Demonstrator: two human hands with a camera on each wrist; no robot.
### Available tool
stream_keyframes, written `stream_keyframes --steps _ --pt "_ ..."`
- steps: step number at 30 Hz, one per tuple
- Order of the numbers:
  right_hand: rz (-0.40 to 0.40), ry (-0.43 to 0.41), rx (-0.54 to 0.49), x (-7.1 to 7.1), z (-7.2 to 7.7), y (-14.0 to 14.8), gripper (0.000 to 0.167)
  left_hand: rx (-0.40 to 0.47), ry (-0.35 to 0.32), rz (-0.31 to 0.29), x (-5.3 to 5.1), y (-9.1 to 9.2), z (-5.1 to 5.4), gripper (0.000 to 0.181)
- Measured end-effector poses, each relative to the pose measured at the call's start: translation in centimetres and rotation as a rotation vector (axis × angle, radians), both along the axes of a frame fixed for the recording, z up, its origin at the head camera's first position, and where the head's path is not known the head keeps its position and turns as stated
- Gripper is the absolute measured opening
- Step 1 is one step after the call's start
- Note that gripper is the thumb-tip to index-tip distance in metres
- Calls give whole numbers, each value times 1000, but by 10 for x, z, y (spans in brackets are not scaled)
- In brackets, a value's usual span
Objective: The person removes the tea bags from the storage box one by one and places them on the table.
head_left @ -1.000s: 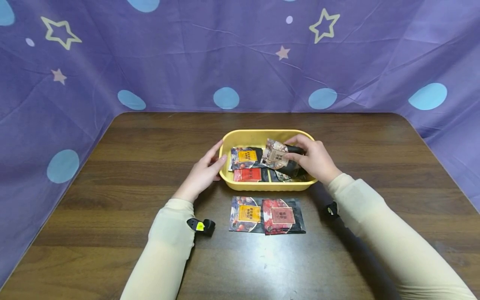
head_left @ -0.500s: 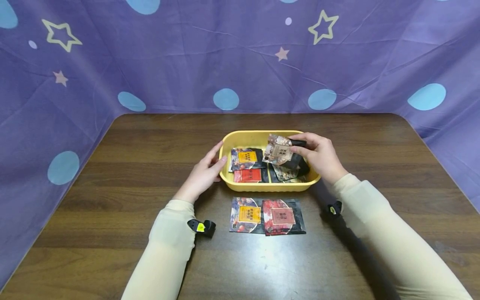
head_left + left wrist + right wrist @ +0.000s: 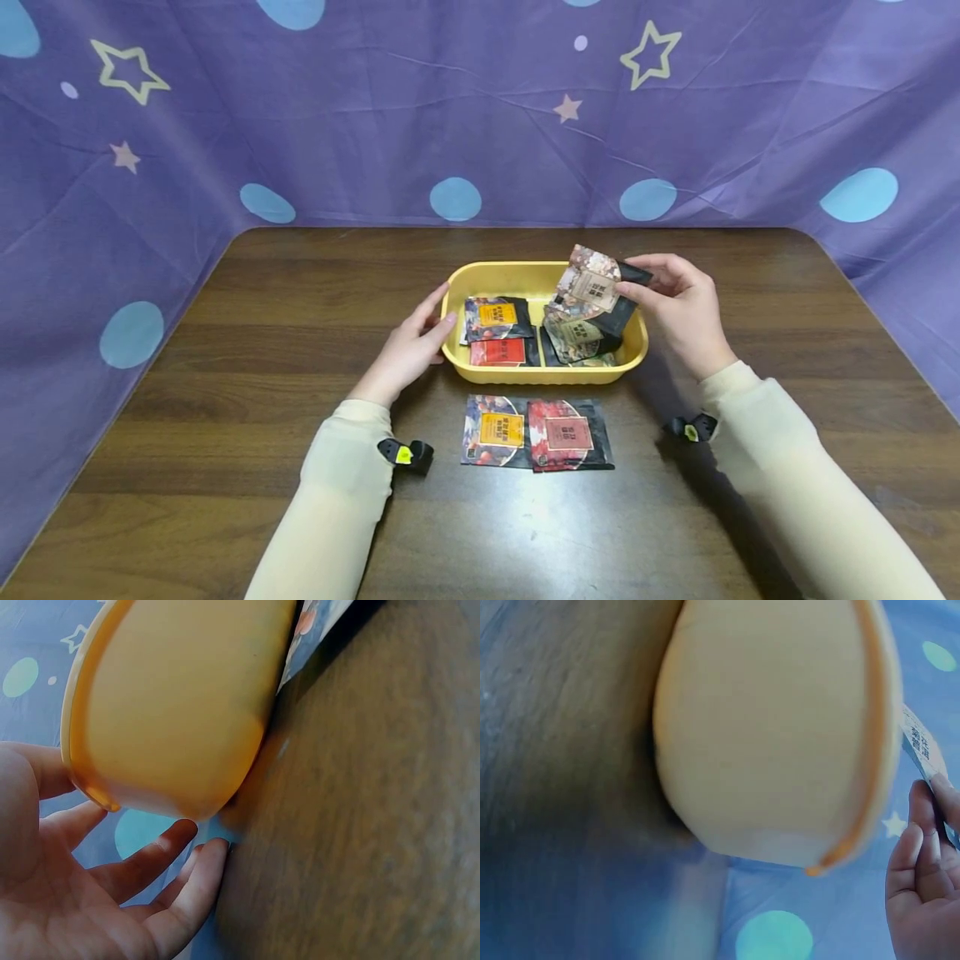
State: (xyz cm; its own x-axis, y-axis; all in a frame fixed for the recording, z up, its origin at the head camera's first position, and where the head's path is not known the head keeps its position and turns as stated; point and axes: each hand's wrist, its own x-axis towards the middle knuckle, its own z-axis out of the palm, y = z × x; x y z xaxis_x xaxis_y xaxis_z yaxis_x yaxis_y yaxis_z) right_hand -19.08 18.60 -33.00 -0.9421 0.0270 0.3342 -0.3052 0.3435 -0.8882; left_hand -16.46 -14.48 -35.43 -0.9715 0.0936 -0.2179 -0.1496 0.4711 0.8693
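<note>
In the head view the right hand (image 3: pixel 686 312) pinches the black end of a brown-and-black packet (image 3: pixel 595 287) above the right side of a yellow basket (image 3: pixel 543 376). A green-labelled packet (image 3: pixel 577 333) lies just under it. The left hand (image 3: pixel 401 350) holds the basket's left end, thumb at the rim; in the left wrist view that hand (image 3: pixel 112 877) has its thumb or a finger against the basket rim (image 3: pixel 73 742), other fingers loosely bent below. Inside the basket are an orange-labelled packet (image 3: pixel 497 314) and a red one (image 3: pixel 501 352).
On the wooden table (image 3: pixel 225 400), in front of the basket, a purple packet with an orange label (image 3: pixel 501 429) lies beside a red-and-black packet (image 3: pixel 567 433). A purple curtain (image 3: pixel 360 125) with stars and dots hangs behind the table.
The right hand has moved right and up with the brown packet, which now tilts above the basket's right side. More of the green-labelled packet shows. The left hand stays at the basket's left end.
</note>
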Motion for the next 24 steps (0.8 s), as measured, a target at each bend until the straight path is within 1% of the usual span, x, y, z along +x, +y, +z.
stream_keyframes --steps 5,8,10,14,24 --pt "2 52 -105 8 6 9 27 -6 -1 -4 0 0 1 57" --pt "1 43 -128 14 10 13 26 -10 -4 -7 0 0 1 57" --pt "-10 28 -109 18 12 16 24 -9 -3 -7 0 0 1 57" --pt "-39 1 -29 25 15 22 22 -6 0 -6 0 -1 0 57" --pt "-14 -74 38 36 18 38 24 1 10 -1 0 0 -1 57"
